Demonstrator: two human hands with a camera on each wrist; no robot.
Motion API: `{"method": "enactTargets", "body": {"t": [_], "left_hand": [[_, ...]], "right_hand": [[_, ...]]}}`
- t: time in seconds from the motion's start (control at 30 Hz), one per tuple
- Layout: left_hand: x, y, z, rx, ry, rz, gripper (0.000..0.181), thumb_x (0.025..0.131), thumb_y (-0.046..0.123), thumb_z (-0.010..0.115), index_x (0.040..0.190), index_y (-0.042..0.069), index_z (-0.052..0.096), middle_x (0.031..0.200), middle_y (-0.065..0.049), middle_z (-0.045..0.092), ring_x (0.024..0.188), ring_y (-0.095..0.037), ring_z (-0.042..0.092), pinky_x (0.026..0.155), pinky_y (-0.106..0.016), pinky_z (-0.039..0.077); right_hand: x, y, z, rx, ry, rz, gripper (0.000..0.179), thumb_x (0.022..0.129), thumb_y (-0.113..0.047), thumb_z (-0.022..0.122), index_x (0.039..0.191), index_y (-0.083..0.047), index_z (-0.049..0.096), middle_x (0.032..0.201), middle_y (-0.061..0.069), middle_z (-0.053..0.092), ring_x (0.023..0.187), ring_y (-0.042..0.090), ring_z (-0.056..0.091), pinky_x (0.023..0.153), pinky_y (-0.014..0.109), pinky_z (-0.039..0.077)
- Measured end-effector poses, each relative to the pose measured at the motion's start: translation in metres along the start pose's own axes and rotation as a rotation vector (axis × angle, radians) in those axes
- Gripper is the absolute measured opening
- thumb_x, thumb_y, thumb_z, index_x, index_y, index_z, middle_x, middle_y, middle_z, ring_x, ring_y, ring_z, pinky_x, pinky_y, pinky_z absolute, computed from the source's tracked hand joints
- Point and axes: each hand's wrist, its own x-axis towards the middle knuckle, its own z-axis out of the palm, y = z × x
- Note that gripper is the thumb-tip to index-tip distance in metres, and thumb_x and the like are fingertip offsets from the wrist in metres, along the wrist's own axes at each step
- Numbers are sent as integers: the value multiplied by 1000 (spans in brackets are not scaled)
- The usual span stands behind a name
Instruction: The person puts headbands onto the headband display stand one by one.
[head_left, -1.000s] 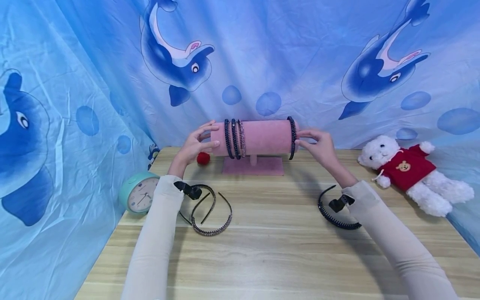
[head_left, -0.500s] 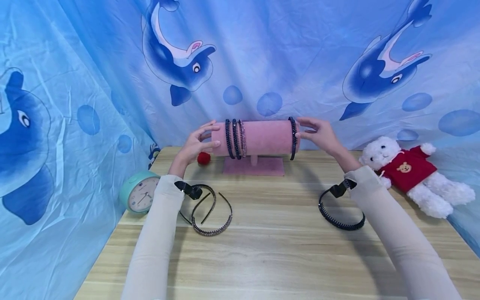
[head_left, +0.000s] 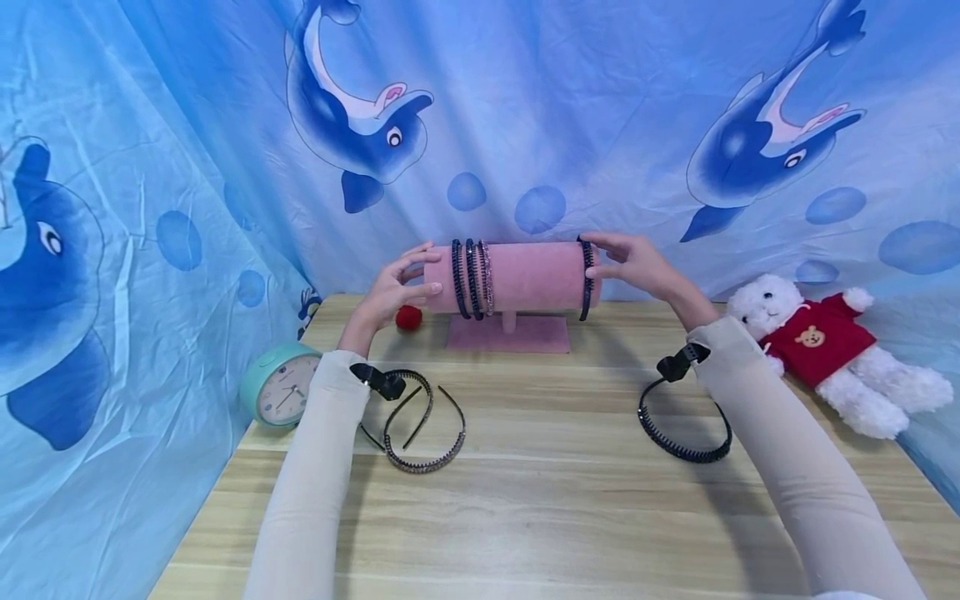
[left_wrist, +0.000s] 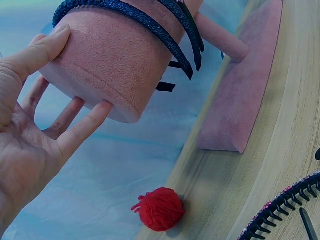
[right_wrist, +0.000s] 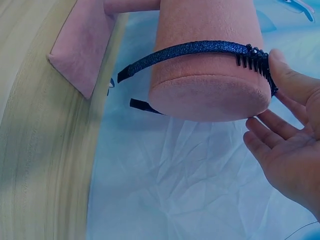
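Observation:
A pink plush headband stand (head_left: 536, 277), a horizontal roll on a post and flat base, stands at the back of the table. My left hand (head_left: 384, 296) holds the roll's left end, thumb on one side and fingers spread round the other. Near that end sit two dark blue headbands (left_wrist: 145, 22) and one pink glittery headband (head_left: 487, 279). A dark blue toothed headband (right_wrist: 190, 48) goes round the roll's right end, its two tips apart below. At its upper part my right hand (head_left: 637, 265) pinches it, thumb against the band and fingers behind the roll's edge.
Headbands (head_left: 423, 465) lie overlapping at the table's left, partly under my left forearm. A black toothed headband (head_left: 686, 454) lies at right. Also there are a mint alarm clock (head_left: 281, 387), a red yarn ball (left_wrist: 161, 209) and a white teddy (head_left: 817, 337) in a red sweater.
My right hand has shifted up and slightly left, from beside the right-end headband's middle to its upper part. The left hand stays on the roll's end.

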Motion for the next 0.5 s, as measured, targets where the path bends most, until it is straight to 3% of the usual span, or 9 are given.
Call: {"method": "enactTargets", "body": {"t": [0.13,0.37,0.5], "left_hand": [[0,-1,0,-5,2,-7,54,92,3,73,142,6,56,168,8,28,149,-33,38,89,-38,63],[13,-21,-8,-3,9,5,55,92,4,73,144,6,54,169,9,26,149,-32,37,87,-38,63],[15,-25,-8,-6,16,14,56,92,5,74,144,8,55,168,11,26,149,-31,37,86,-38,64]], "right_hand": [[0,1,2,-20,2,-15,64,93,-11,74,152,-10,49,163,15,38,154,34,29,129,48,24],[1,-1,10,-98,23,-62,64,90,-11,78,149,-10,53,161,16,42,155,36,26,128,56,20],[3,-3,17,-132,39,-119,64,87,-10,81,146,-9,55,158,17,45,155,37,25,128,58,18]]}}
